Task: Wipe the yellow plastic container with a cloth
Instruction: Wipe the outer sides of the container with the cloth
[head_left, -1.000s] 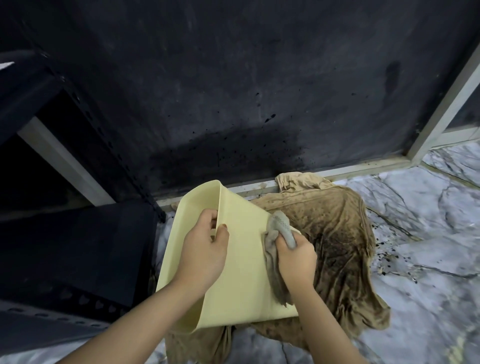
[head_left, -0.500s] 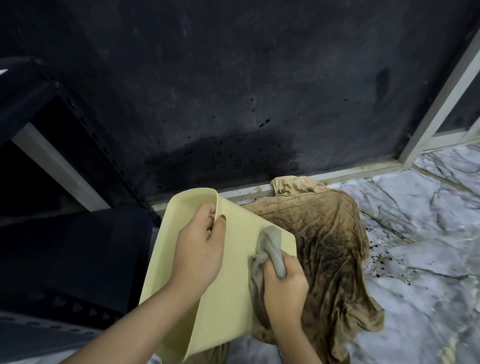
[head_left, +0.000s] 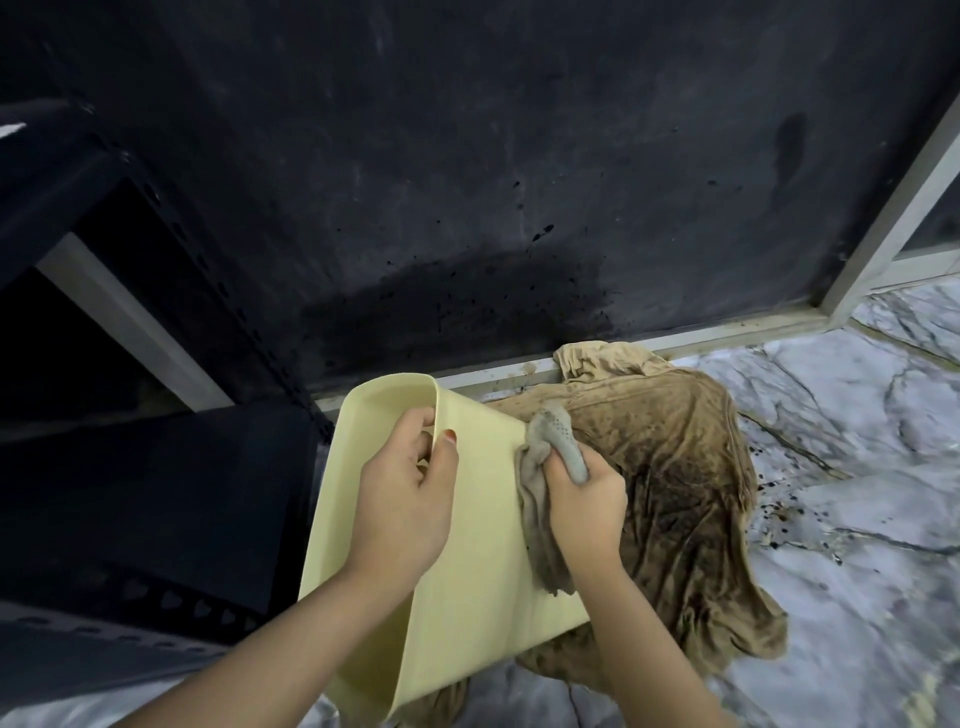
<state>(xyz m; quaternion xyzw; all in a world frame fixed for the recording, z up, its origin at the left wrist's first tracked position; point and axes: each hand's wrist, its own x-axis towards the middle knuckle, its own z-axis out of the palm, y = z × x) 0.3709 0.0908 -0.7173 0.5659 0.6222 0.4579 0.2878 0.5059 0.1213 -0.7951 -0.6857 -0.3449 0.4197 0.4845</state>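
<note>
Two hands share the work: the left hand (head_left: 402, 499) pinches the rim of the yellow plastic container (head_left: 483, 545), held tilted above the brown rag (head_left: 675, 483) on the marble floor (head_left: 857, 467), while the right hand (head_left: 584, 499) grips the grey cloth (head_left: 545, 462) against its outer wall. The container looks light, stiff and smooth, likely slippery, so the rim seems the surest hold

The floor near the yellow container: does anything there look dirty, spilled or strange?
Yes. A heavily soiled brown cloth lies crumpled on the marble floor behind the yellow container, and dark specks are spattered on the floor beside it and on the black wall above.
</note>
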